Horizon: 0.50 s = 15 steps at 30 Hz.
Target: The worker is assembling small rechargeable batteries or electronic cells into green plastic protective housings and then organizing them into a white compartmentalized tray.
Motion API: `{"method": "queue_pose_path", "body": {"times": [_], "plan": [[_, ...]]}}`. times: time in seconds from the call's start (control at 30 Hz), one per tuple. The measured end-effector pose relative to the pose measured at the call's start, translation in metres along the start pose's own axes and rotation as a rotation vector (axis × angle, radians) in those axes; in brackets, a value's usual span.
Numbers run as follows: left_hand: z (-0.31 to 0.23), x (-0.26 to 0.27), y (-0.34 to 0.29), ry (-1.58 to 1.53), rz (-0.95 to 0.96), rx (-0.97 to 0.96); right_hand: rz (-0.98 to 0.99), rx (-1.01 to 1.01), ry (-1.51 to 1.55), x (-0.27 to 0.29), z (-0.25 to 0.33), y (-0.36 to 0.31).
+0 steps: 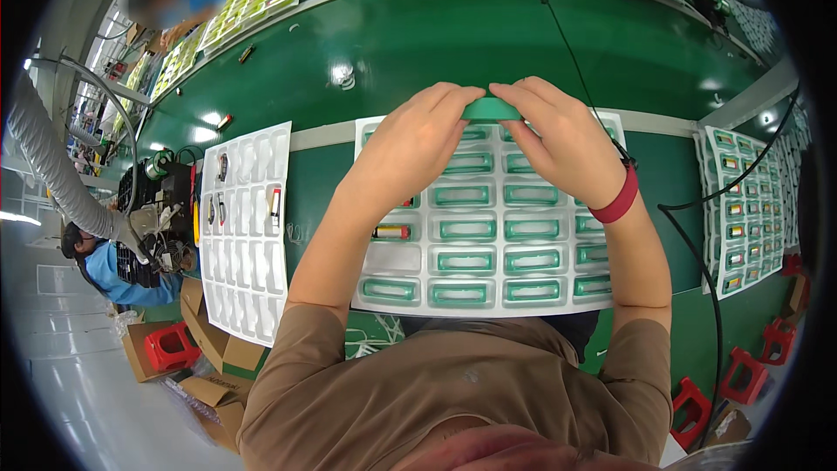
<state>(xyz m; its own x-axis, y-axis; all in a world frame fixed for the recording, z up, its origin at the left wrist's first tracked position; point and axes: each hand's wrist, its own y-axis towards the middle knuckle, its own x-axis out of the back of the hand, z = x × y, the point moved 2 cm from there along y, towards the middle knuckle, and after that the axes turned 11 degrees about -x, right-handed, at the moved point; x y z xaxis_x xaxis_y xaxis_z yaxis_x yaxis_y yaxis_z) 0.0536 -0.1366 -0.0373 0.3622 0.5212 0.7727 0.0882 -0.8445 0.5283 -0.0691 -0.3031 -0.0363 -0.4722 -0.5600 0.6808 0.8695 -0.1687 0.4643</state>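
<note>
Between my left hand (411, 138) and my right hand (561, 138) is a green rectangular plastic case (491, 110), gripped at its two ends by fingers and thumbs. It is held over the far edge of a white compartment tray (390, 258). Rows of similar translucent green cases (465, 229) lie in that tray's compartments. In its left column, partly behind my left forearm, lies a small red-and-yellow cylindrical part (391, 232). The compartment just below that part holds no case. My right wrist wears a red band (616, 198).
To the left, a second white tray (247, 262) holds a few small parts. A filled tray (708, 209) stands at the right, with black cables (676, 208) nearby. Beyond runs a green belt (401, 44). Co-workers (139, 266) sit at the left; red stools (743, 375) stand lower right.
</note>
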Motion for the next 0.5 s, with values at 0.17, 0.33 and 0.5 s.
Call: {"method": "queue_pose_path", "body": {"times": [0.17,0.33,0.5], "plan": [[0.005,-0.004,-0.001,0.136,0.063,-0.003,0.019,0.029,-0.197,-0.013,-0.005,-0.002],[0.009,-0.005,-0.005,0.172,0.039,-0.009,-0.033,0.106,-0.324,-0.021,-0.006,-0.001],[0.001,0.002,0.000,0.218,0.028,0.013,-0.076,0.130,-0.314,-0.019,-0.003,0.001]]}}
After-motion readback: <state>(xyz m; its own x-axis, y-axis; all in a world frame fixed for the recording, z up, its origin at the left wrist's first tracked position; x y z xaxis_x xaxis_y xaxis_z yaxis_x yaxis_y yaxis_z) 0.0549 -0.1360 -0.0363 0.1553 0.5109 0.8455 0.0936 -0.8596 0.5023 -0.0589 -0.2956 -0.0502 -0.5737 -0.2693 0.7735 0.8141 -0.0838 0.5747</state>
